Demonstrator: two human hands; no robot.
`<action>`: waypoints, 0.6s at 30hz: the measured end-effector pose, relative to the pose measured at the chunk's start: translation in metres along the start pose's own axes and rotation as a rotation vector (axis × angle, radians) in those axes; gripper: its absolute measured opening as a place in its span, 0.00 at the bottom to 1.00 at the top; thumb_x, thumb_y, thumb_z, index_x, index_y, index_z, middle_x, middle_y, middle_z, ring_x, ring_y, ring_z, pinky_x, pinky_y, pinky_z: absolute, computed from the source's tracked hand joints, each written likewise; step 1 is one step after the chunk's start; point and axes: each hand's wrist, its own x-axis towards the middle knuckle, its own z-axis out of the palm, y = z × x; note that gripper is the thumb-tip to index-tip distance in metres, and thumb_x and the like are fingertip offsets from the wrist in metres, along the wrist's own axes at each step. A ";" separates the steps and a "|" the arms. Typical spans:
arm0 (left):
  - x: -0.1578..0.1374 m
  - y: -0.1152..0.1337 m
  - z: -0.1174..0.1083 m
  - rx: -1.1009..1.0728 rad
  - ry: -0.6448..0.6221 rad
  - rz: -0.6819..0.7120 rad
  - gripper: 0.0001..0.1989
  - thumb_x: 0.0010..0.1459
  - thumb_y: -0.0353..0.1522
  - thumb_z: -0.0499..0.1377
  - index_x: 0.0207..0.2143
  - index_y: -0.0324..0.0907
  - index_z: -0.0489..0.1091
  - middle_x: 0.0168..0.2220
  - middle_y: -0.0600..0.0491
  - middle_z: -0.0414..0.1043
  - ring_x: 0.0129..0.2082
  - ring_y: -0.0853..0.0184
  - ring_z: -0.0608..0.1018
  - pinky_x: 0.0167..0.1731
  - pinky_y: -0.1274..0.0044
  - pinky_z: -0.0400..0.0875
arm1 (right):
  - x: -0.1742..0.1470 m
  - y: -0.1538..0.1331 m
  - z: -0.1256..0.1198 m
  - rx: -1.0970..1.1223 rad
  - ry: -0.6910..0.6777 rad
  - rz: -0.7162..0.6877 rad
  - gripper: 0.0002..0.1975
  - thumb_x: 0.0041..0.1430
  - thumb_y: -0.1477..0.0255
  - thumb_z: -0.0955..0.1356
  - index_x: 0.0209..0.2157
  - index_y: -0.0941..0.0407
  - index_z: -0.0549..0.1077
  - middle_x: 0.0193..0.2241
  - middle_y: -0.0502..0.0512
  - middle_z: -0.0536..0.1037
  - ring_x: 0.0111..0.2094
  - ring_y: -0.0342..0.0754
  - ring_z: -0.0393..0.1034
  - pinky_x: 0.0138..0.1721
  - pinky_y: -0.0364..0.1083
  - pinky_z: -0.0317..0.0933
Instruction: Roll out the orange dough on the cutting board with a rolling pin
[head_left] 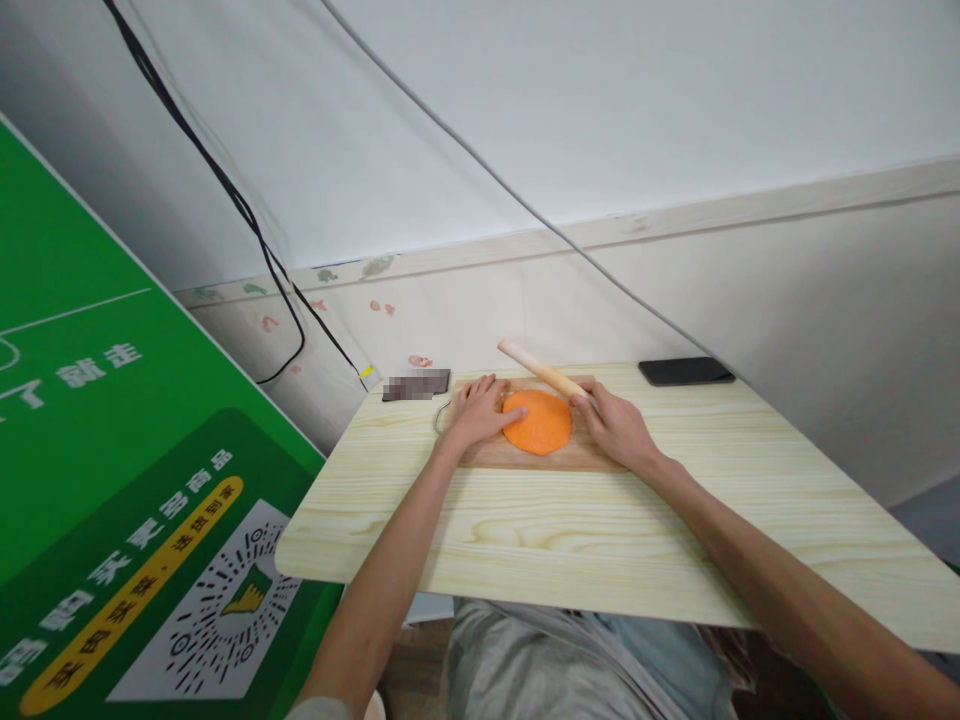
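Flat orange dough (537, 425) mid wooden board (585, 456); L hand (478, 410) open, fingers spread at board's L end, thumb over dough edge; R hand (616, 425) at board's R end, gripping rolling pin (540, 367) by one end, pin slanting across board's far side; blk phone (686, 371) on table (525, 530), beyond board's R end

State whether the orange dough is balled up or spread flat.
Spread flat: the orange dough forms a broad round on the wooden board.

Green panel (150, 400) reads "就走" and "购买更多商品"; its yellow strip (135, 594), "买肉买菜,送货到家"
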 end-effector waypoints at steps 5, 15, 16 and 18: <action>0.002 -0.003 0.003 -0.056 0.021 0.049 0.33 0.69 0.52 0.59 0.69 0.45 0.67 0.76 0.42 0.62 0.77 0.52 0.62 0.76 0.58 0.55 | 0.000 0.000 0.000 0.011 -0.006 -0.002 0.23 0.79 0.56 0.56 0.59 0.53 0.71 0.46 0.61 0.88 0.45 0.61 0.83 0.41 0.51 0.67; 0.000 -0.002 0.000 -0.111 0.029 0.132 0.24 0.71 0.47 0.59 0.63 0.47 0.73 0.71 0.44 0.69 0.73 0.52 0.67 0.75 0.61 0.59 | 0.000 0.000 0.000 0.008 0.017 -0.015 0.23 0.79 0.55 0.56 0.58 0.53 0.72 0.43 0.59 0.88 0.42 0.60 0.83 0.38 0.50 0.66; 0.000 -0.001 0.000 -0.109 0.035 0.145 0.24 0.72 0.47 0.58 0.63 0.47 0.74 0.71 0.44 0.69 0.73 0.52 0.68 0.75 0.61 0.59 | 0.000 0.000 0.000 0.010 0.014 -0.012 0.23 0.79 0.56 0.56 0.58 0.53 0.72 0.43 0.59 0.88 0.42 0.60 0.83 0.39 0.50 0.66; -0.002 -0.001 0.000 -0.110 0.046 0.168 0.24 0.72 0.47 0.58 0.63 0.47 0.74 0.70 0.45 0.70 0.73 0.53 0.68 0.75 0.61 0.59 | 0.001 0.000 0.000 0.007 0.014 -0.007 0.22 0.79 0.56 0.56 0.58 0.53 0.72 0.43 0.60 0.88 0.42 0.61 0.83 0.39 0.50 0.66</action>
